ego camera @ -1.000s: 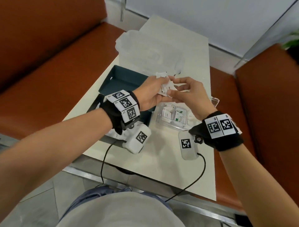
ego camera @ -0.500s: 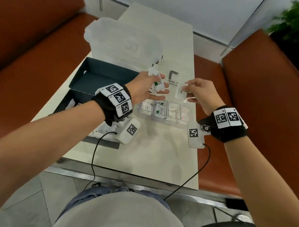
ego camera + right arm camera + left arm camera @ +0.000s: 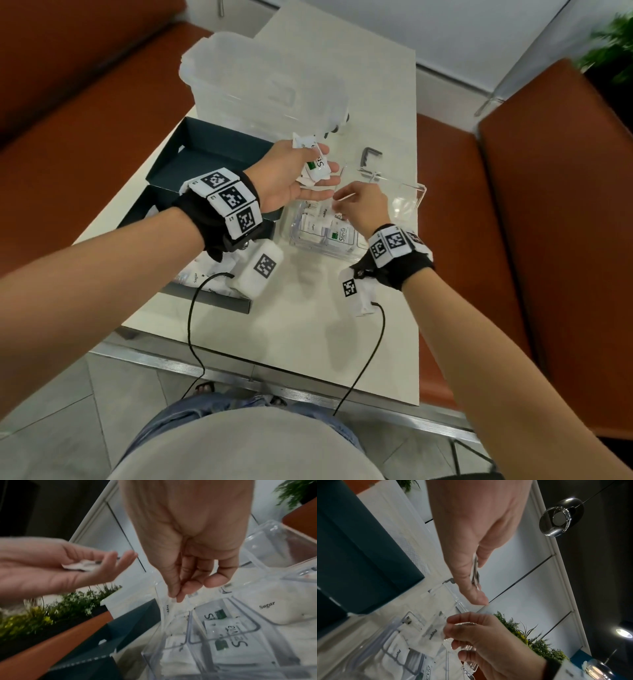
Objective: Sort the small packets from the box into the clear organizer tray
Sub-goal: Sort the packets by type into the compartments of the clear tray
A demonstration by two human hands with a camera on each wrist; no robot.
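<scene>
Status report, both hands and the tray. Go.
Left hand holds spare packets. Right hand pinches one packet over the organizer tray. Nothing in the way.

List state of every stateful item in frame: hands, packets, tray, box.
left hand: palm up, holds several packets
Stevia packet: lies in the left hand
right hand: over the tray, pinches one packet
pinched packet: partly down in a compartment
clear organizer tray: lid open, compartments partly filled
dark box: open, packets left at near end
</scene>
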